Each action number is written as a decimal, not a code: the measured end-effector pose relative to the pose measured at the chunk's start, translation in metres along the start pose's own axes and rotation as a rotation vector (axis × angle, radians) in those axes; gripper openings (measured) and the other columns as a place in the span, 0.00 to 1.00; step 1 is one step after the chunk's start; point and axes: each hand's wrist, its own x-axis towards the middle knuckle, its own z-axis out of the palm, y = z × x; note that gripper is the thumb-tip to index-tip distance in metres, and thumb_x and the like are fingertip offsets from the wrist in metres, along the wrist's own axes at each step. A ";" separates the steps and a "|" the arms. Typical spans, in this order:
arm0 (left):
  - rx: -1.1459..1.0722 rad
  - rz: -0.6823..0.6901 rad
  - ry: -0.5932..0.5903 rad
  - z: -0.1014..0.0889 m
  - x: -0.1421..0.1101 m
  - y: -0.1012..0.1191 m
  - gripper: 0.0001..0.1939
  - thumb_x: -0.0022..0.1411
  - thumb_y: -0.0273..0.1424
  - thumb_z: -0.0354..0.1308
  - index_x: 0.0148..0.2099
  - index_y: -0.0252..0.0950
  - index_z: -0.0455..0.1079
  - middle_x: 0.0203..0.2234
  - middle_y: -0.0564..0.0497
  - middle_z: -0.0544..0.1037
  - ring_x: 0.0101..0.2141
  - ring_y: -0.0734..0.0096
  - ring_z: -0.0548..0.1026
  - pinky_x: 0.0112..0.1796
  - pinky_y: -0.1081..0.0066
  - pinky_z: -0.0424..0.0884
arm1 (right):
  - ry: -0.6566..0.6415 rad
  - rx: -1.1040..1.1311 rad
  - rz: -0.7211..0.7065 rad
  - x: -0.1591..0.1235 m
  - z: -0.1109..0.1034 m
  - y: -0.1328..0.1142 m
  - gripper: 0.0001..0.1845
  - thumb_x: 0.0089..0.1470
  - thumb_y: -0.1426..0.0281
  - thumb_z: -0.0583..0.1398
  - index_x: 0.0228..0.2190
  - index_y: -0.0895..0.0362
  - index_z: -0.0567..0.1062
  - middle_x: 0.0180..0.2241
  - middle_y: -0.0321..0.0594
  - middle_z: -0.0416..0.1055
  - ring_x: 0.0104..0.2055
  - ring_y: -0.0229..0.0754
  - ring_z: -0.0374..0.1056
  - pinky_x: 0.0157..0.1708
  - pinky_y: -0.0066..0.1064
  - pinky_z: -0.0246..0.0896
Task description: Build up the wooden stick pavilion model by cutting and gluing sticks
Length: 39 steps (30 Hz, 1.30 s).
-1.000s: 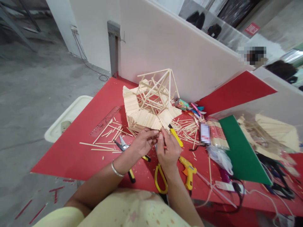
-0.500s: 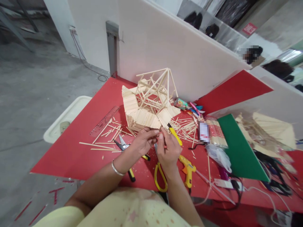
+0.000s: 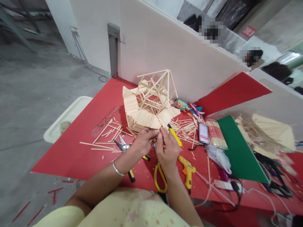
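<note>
My left hand (image 3: 145, 141) and my right hand (image 3: 168, 147) meet fingertip to fingertip, both pinched closed. Whatever lies between the fingers is too small to make out. Just beyond them stands a wooden-stick model (image 3: 146, 118), with a slatted, roof-like skirt around an open pointed frame. Left of my left hand are pliers (image 3: 123, 144) with black and yellow handles. Beside my right hand lie a yellow-handled cutter knife (image 3: 175, 136) and a yellow glue gun (image 3: 188, 171). Yellow scissor-like handles (image 3: 160, 178) show below my hands, their blades partly hidden.
Loose sticks (image 3: 186, 127) are strewn right of the model, and cut pieces (image 3: 109, 134) lie left by a clear ruler (image 3: 105, 120). A phone (image 3: 204, 133), a plastic bag (image 3: 219, 157) and a green board (image 3: 243, 148) occupy the right. A white partition (image 3: 177, 47) rises behind the red table (image 3: 71, 148).
The camera view has shifted very slightly. Both hands stay pinched together in the same place, and the model and tools have not moved.
</note>
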 end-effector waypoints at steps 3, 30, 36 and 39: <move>0.006 0.000 0.001 0.001 -0.001 0.002 0.14 0.45 0.28 0.75 0.35 0.31 0.78 0.25 0.53 0.78 0.27 0.75 0.75 0.34 0.74 0.71 | 0.000 0.001 0.003 0.000 0.000 0.000 0.19 0.63 0.72 0.57 0.54 0.59 0.74 0.38 0.48 0.78 0.43 0.44 0.74 0.45 0.34 0.68; -0.035 -0.005 0.058 0.001 0.000 0.001 0.13 0.45 0.27 0.75 0.31 0.31 0.74 0.24 0.53 0.77 0.25 0.79 0.74 0.29 0.78 0.69 | 0.078 -0.093 0.012 0.002 0.004 0.014 0.20 0.61 0.67 0.61 0.54 0.57 0.74 0.35 0.45 0.75 0.38 0.42 0.71 0.39 0.33 0.66; -0.096 -0.046 0.072 0.005 0.000 0.007 0.12 0.50 0.30 0.73 0.33 0.30 0.75 0.27 0.49 0.81 0.29 0.75 0.78 0.27 0.78 0.68 | 0.050 -0.136 -0.025 0.015 -0.009 0.014 0.15 0.61 0.67 0.62 0.49 0.54 0.78 0.37 0.44 0.73 0.40 0.41 0.70 0.43 0.33 0.66; -0.072 -0.060 0.096 0.008 0.002 0.009 0.13 0.50 0.31 0.73 0.35 0.29 0.76 0.27 0.49 0.81 0.28 0.75 0.78 0.27 0.78 0.68 | 0.060 -0.143 -0.058 0.019 -0.012 0.012 0.14 0.60 0.68 0.62 0.48 0.55 0.79 0.36 0.44 0.74 0.39 0.41 0.70 0.42 0.33 0.66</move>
